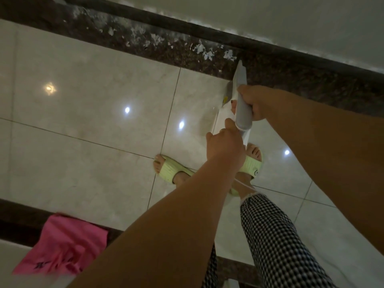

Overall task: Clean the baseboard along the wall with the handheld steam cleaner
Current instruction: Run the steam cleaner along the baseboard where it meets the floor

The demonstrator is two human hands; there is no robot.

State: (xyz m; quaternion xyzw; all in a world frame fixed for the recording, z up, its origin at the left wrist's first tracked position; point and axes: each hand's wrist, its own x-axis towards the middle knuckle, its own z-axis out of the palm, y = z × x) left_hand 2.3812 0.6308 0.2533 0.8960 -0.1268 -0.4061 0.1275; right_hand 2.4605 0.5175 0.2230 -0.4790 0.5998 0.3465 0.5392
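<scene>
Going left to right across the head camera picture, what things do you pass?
Pink cloth → green slipper → left hand → steam cleaner → right hand. The second slipper lies partly hidden behind the left arm, so it is left out.

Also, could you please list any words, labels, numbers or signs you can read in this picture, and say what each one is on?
Nothing here can be read.
Pink cloth: dark printed characters near its lower edge, too blurred to read.
Steam cleaner: a small yellow sticker on its white body, too small to read.
Right slipper: a small round dark mark, not legible.
</scene>
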